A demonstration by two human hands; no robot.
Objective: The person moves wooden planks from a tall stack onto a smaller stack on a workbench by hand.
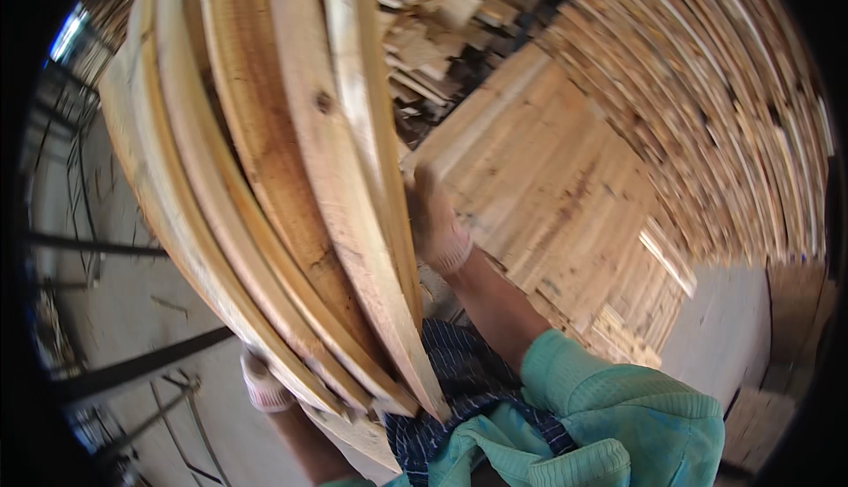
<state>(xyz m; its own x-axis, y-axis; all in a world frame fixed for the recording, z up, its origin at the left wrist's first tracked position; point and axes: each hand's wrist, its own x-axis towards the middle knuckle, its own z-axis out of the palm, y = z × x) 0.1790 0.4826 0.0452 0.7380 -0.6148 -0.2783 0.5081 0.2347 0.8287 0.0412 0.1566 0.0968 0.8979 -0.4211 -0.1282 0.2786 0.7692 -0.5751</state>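
A bundle of long, pale wooden boards (291, 160) slants up and away in front of my body, its near ends against a dark striped apron (468, 354). One board has a dark knot, and a wider one in the middle is browner. My left hand (263, 383), in a light glove with a pinkish cuff, holds the bundle's lower left side; its fingers are hidden behind the wood. My right hand (435, 217), gloved too and blurred, grips the right side of the bundle. Both hands bear the boards between them.
To the right lies a broad flat stack of planks (548, 195), with a tall pile of boards (698, 89) behind it. Loose wood scraps (442, 27) are heaped at the back. Dark metal bars (141, 368) stand over the grey floor (199, 407) at left.
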